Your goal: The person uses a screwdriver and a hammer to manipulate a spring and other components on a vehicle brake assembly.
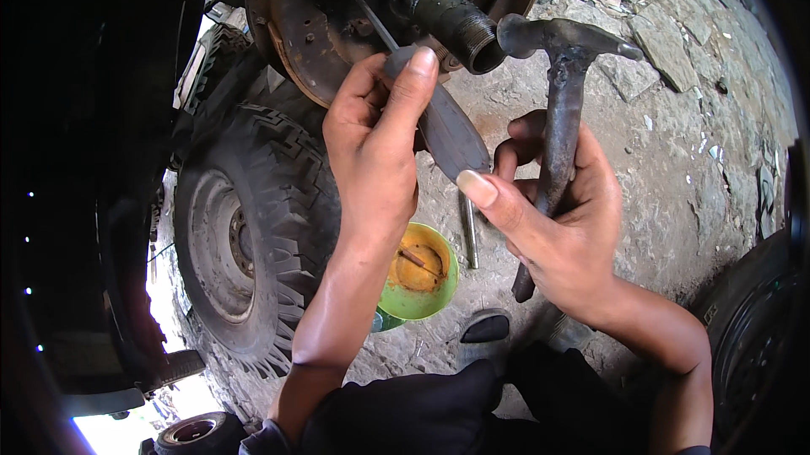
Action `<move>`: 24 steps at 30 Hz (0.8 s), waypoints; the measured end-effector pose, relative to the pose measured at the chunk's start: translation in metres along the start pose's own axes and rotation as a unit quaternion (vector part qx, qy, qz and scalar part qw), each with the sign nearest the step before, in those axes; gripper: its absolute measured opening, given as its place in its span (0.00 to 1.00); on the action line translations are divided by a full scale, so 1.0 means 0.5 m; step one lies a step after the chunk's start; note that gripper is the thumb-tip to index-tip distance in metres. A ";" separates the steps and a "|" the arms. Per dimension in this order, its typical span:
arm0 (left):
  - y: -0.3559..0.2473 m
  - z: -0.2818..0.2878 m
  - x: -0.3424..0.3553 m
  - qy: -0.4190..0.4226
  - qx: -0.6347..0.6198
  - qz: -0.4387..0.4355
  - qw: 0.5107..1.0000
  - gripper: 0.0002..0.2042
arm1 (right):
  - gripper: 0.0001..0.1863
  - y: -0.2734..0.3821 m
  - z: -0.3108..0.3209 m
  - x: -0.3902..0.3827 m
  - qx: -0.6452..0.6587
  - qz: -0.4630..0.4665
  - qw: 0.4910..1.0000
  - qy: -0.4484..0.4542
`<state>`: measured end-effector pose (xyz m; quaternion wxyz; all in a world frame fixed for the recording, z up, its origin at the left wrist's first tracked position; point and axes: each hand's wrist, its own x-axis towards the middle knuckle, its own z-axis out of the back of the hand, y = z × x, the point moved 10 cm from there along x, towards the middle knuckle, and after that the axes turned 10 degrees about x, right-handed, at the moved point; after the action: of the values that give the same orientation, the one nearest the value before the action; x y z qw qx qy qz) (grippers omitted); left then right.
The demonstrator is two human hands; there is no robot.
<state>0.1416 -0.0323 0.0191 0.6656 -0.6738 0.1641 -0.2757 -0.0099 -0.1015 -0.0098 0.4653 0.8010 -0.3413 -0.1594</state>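
My left hand (371, 147) is closed around a screwdriver (451, 130) with a thick dark handle, thumb along its top. Its thin metal shaft slants up and left to the rusty round brake plate (295, 29); whether the tip touches anything there is hard to see. In my right hand (569, 240) is a worn metal hammer (564, 105), head up, gripped by its shaft. The right thumb rests at the butt end of the screwdriver handle. A greasy threaded axle spindle (456, 21) juts from the plate, close to the hammer head.
A large treaded wheel (245, 236) stands at the left below a dark vehicle body. Under my forearms are a green bowl (434, 307) with an orange-brown inside and a metal rod (470, 231). Another tyre (751, 328) is at right; flat stones (662, 46) lie on the ground.
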 end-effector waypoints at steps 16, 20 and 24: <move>-0.005 -0.001 0.002 -0.004 0.016 -0.014 1.000 0.13 | 0.26 0.007 -0.012 0.003 -0.012 0.037 0.999 -0.025; -0.006 -0.001 0.001 -0.003 0.013 -0.012 1.000 0.13 | 0.26 0.004 -0.011 0.004 0.002 0.031 0.999 -0.033; -0.002 0.002 0.005 -0.001 0.021 -0.016 1.000 0.12 | 0.26 0.010 -0.014 0.003 -0.018 0.043 0.998 -0.033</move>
<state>0.1440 -0.0332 0.0206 0.6752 -0.6627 0.1471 -0.2887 -0.0067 -0.0998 -0.0019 0.4742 0.7717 -0.3875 -0.1716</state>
